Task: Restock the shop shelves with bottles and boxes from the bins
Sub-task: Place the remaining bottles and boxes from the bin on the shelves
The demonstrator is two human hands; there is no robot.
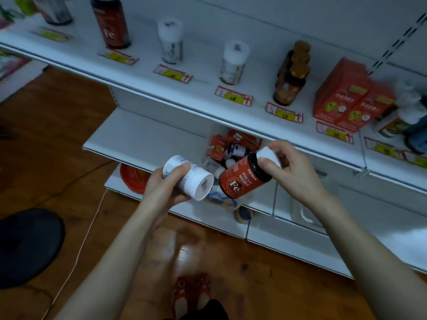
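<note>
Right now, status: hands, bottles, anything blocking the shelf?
Left hand grips white bottle. Right hand grips red bottle by its cap. Both held below the shelf, nothing between.

The top edge is cutting off the dark bottle (57, 10) on the shelf (198, 65). The far-right bottles (411, 125) are looking blurry. The price tags (233, 95) are blurring too much to read. The red bottle (242, 181) is hiding part of the pile of boxes (219, 146).

White bottle (187, 179); red-labelled black-necked bottle (242, 179), white cap; orange-red boxes (342, 98); brown wood-grain floor (57, 125); white shelves (143, 72).
</note>
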